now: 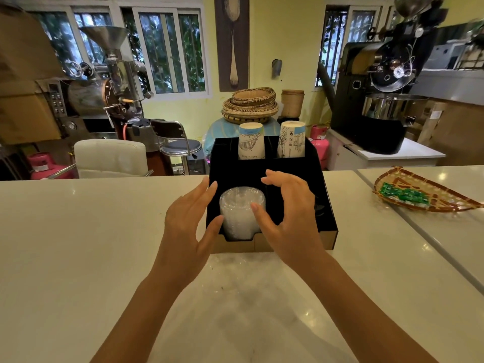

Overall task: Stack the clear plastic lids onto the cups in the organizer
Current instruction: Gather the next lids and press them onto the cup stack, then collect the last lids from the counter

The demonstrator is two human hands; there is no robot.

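Lid stack inside black organizer

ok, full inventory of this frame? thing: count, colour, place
organizer: 1, black, on counter, centre
lid stack: 1 stack, clear, organizer's front left slot
paper cup stacks: 2, white with blue print, upside down in organizer's rear slots
counter: 1, pale stone, foreground
woven tray: 1, tan and red, right on counter, holds green packets
basket pile: 1, tan, behind organizer
coffee roasters: 2, dark metal, far left and far right
stool: 1, chrome and black, behind counter
white chair: 1, left of stool
left hand: open, thumb at the stack's left side
right hand: open, thumb against the stack's front
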